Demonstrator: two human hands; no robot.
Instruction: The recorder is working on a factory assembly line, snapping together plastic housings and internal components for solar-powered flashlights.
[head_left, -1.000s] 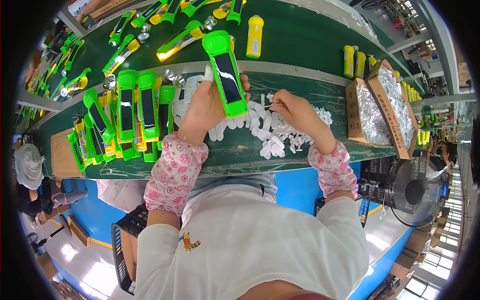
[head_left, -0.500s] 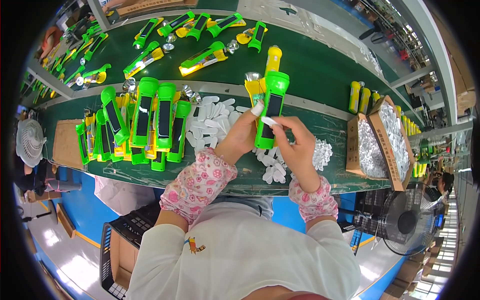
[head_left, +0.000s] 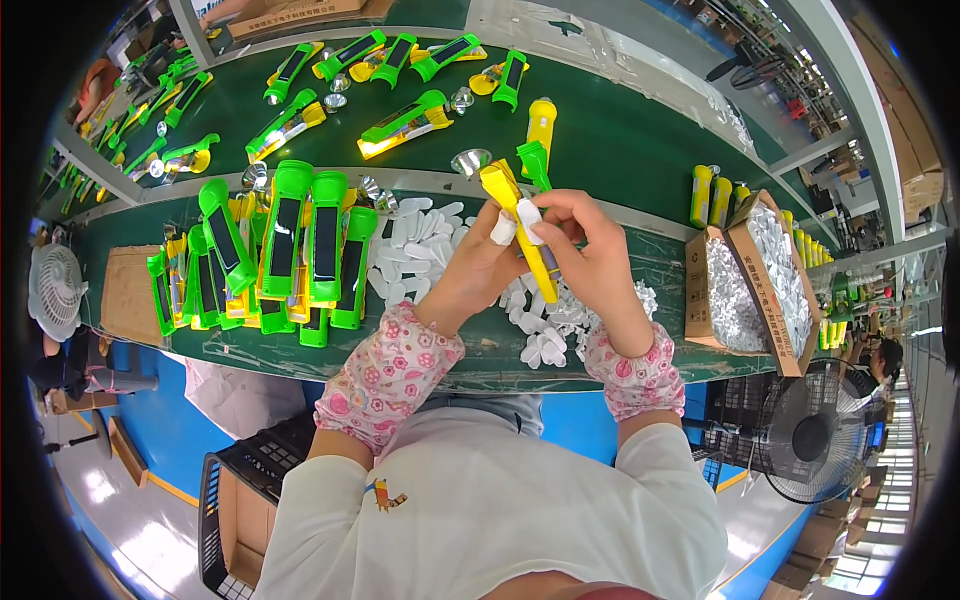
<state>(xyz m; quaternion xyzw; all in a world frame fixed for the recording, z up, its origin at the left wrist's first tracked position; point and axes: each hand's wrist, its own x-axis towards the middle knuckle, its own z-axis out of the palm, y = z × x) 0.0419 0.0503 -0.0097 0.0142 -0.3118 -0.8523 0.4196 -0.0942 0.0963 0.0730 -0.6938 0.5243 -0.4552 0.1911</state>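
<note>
A long green workbench [head_left: 620, 140] runs across in front of me in a busy workshop, crowded with torch parts. I hold a yellow and green torch body [head_left: 525, 215] up above the bench's near edge, tilted so its green end points away from me. My left hand [head_left: 478, 268] is closed around its lower part from the left, the forearm in a pink flowered sleeve rising from below. My right hand [head_left: 585, 240] comes from the right, fingers curled, pinching a small white plastic piece [head_left: 527, 215] against the yellow side of the torch. Under my hands lies a loose heap of white plastic pieces [head_left: 545, 320], too many to count. To the left stands a batch of green torch bodies [head_left: 300, 250] laid side by side; I count four large ones on top, with more beneath. To the right sit two open cardboard boxes [head_left: 745, 285] of shiny silver parts, and past them, three yellow torches [head_left: 715, 198] stand upright. Two fans are nearby: a fan [head_left: 55, 290] at left and a black fan [head_left: 815, 435] at lower right.
</note>
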